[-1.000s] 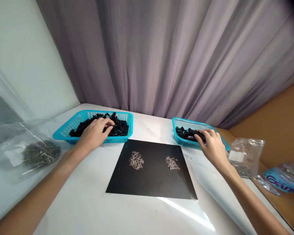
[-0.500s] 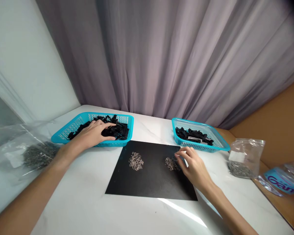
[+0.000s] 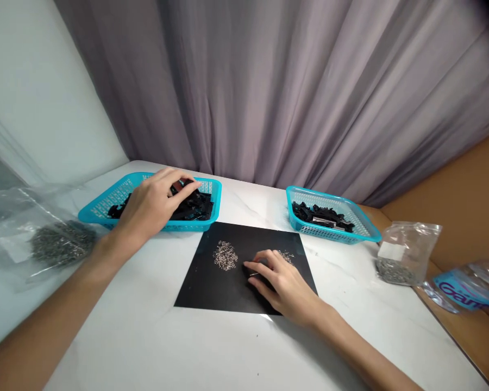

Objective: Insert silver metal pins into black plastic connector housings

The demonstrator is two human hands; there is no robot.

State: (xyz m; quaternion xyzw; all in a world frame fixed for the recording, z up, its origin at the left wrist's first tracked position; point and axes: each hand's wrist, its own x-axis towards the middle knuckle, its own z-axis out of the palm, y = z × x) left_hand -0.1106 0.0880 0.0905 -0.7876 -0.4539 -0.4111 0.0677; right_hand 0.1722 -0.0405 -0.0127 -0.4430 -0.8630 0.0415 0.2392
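My left hand (image 3: 152,203) is over the left blue basket (image 3: 183,225), thumb and forefinger drawn together in a pinch. Black plastic parts (image 3: 195,206) lie in the basket below it; whatever the pinch holds is too unclear to name. On the black sheet (image 3: 212,290), between two piles, is my right hand (image 3: 283,282), its fingers curled and the tips close together. A thin, light sliver shows by these tips, too small to identify. The left pile of small metal pieces (image 3: 225,255) is fully visible; the right pile (image 3: 286,256) is partly hidden behind my right hand.
Another blue basket (image 3: 334,233) with black parts (image 3: 321,214) stands at the back right. Clear bags of metal pieces lie at the left (image 3: 61,241) and right (image 3: 403,255). A labelled plastic bottle (image 3: 468,285) rests at the right edge. A grey curtain (image 3: 244,98) hangs behind the table.
My right hand has moved left from the right pile to the middle of the black sheet. My left hand has lifted slightly, and its spread thumb and forefinger have come together.
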